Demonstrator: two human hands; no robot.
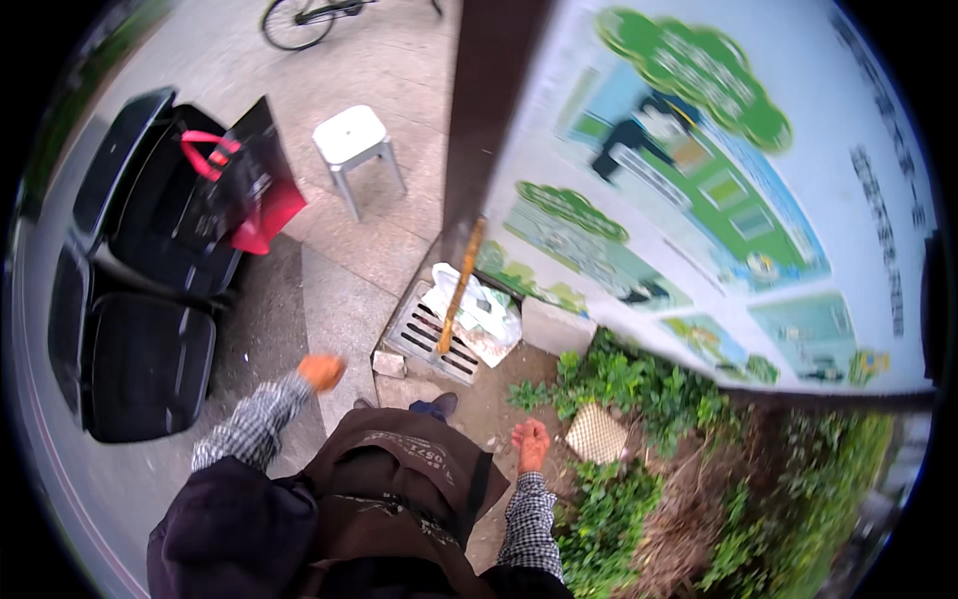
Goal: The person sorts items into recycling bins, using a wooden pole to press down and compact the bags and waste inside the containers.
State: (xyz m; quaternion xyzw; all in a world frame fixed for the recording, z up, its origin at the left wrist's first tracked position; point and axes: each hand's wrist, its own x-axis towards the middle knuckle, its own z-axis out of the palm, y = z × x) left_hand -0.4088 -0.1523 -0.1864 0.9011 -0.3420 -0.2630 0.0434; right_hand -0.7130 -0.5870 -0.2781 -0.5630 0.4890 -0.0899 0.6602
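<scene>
My left hand (322, 372) is blurred, held out above the paving beside a black chair (150, 367). Nothing shows in it, but its fingers cannot be made out. To the right, my right hand (531, 443) has its fingers curled in and no object visible, near a checked square pad (596, 434) among the plants. A brown apron (404, 449) bearing writing covers my front. Ahead of my shoes, a yellowish-brown stick (460, 288) leans over a drain grate (430, 329). White plastic bags (483, 308) lie partly on the grate.
A white-topped stool (348, 136) stands ahead on the paving. Another black chair (172, 224) at left carries a black and red bag (262, 187). A large printed board (673, 195) rises at right beside a dark post (486, 112). Leafy plants (621, 382) grow below the board. Part of a bicycle (299, 22) shows farther off.
</scene>
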